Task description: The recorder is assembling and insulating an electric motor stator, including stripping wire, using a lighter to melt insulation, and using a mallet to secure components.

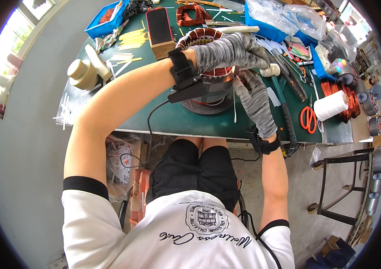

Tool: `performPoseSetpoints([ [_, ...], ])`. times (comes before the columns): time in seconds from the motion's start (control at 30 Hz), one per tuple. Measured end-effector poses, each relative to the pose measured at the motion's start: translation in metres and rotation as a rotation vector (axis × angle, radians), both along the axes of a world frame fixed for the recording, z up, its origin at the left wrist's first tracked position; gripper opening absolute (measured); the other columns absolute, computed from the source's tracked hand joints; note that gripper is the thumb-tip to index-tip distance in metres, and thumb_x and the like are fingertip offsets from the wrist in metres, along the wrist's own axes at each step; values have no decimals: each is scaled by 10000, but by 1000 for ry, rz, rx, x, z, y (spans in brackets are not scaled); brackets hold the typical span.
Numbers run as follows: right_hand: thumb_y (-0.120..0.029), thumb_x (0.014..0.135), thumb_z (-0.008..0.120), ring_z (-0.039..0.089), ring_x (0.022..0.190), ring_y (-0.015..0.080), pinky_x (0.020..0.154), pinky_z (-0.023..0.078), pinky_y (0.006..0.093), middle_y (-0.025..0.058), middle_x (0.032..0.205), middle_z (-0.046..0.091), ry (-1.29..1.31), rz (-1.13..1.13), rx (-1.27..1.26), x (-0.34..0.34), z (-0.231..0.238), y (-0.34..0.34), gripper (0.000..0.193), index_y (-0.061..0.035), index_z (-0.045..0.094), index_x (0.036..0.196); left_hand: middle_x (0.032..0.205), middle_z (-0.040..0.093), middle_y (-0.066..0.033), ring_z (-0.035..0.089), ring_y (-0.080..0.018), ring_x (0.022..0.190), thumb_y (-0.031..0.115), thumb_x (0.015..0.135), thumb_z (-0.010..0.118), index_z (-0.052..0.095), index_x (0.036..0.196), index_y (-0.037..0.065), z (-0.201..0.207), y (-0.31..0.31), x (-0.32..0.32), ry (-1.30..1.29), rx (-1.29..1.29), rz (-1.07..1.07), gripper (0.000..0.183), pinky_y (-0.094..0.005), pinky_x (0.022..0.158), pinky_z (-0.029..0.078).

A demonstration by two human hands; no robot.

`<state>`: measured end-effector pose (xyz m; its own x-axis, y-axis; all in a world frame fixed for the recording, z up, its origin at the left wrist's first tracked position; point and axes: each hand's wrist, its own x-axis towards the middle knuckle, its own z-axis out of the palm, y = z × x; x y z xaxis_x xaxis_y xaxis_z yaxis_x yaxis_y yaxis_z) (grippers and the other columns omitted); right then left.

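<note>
A motor stator (217, 92) stands upright on a dark round base at the table's front edge, with red-brown copper windings laced in white round its top. My left hand (233, 51), in a grey knitted glove, reaches across the top to the right side. Its fingers are bent together, and whatever they hold is hidden. Beside the stator's upper right rim, my right hand (255, 98), gloved alike, has its fingertips pinched near the windings; what is between them is too small to make out. A thin white strip (235, 108) hangs down the stator's side.
A white-headed hammer (270, 70), red-handled scissors (308, 119) and a white thread spool (330, 106) lie to the right. A phone (159, 27) leans on a wooden block behind. Yellow strips (133, 39) and a cream container (82, 74) are left. Blue bins (103, 24) line the back.
</note>
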<state>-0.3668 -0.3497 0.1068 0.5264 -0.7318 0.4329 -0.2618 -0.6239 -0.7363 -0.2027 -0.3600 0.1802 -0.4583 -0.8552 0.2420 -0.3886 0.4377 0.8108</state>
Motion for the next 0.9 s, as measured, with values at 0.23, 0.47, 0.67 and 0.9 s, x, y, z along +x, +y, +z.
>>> performPoseSetpoints([
  [0.23, -245, 784, 663, 596, 820, 288, 763, 485, 360, 149, 874, 605, -73, -9, -18, 2, 0, 2, 298, 3, 624, 945, 954, 641, -43, 601, -92, 847, 57, 874, 581, 633, 1022, -6, 40, 79, 19, 143, -379, 258, 169, -238, 712, 491],
  [0.47, -269, 790, 649, 577, 814, 298, 754, 474, 378, 144, 884, 598, 51, -10, -245, 1, 12, 8, 309, -14, 608, 959, 1074, 597, -93, 537, -182, 1042, 170, 885, 548, 624, 1065, 2, -38, 345, 194, -138, -529, 1453, 257, -320, 908, 433],
  [0.67, -342, 826, 574, 512, 874, 311, 764, 392, 450, 134, 917, 549, 67, -122, -581, 10, 17, -12, 311, -52, 544, 934, 1011, 577, -108, 537, -192, 926, 353, 920, 531, 531, 1157, -21, -150, 662, 282, -102, -28, 2231, 443, -314, 842, 453],
  [0.9, -356, 765, 650, 487, 922, 294, 823, 356, 440, 116, 1022, 535, 113, -193, -864, -3, 8, -18, 320, -93, 523, 898, 1066, 610, -76, 558, -221, 993, 161, 866, 491, 560, 1164, 10, -209, 641, 244, -341, 490, 2034, 341, -344, 867, 434],
])
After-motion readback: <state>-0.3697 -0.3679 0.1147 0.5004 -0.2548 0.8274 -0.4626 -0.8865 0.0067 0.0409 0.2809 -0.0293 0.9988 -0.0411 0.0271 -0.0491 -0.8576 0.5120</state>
